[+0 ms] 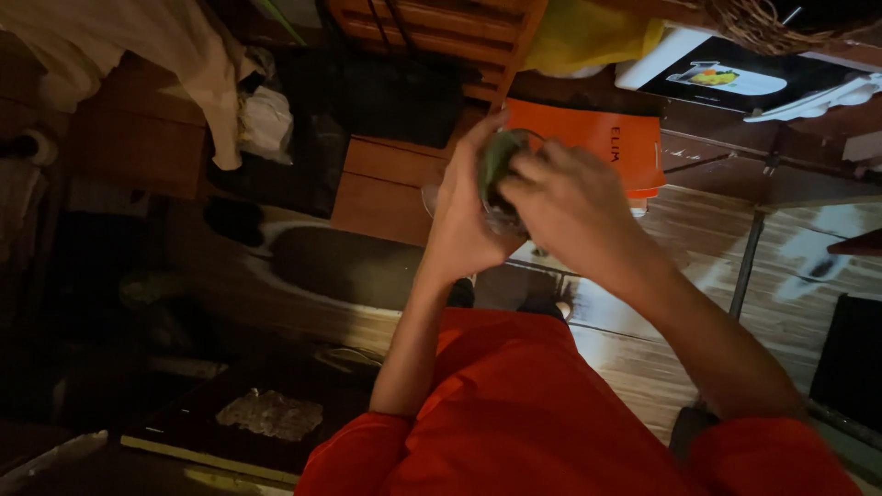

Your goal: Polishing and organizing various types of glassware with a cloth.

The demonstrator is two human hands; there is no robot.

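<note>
Glass (501,213) — a clear drinking one — sits near the middle of the view, gripped in the left hand (459,216) from its nine o'clock side. Right hand (570,207) closes on a green cloth (496,161) pushed into its mouth. Orange box (597,138) lies at one o'clock — orange shorts (514,404) at six.

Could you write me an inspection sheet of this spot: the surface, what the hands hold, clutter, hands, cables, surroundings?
Surface: wooden floor, dimly lit.
Job's things: clear glass with a green cloth pushed inside.
Clutter: orange box, white cloth, crumpled wrap.
Hands: left hand grips the glass; right hand presses the cloth in.
Cables: nothing seen.
Surroundings: wooden shelving, yellow bag, dark mat.
</note>
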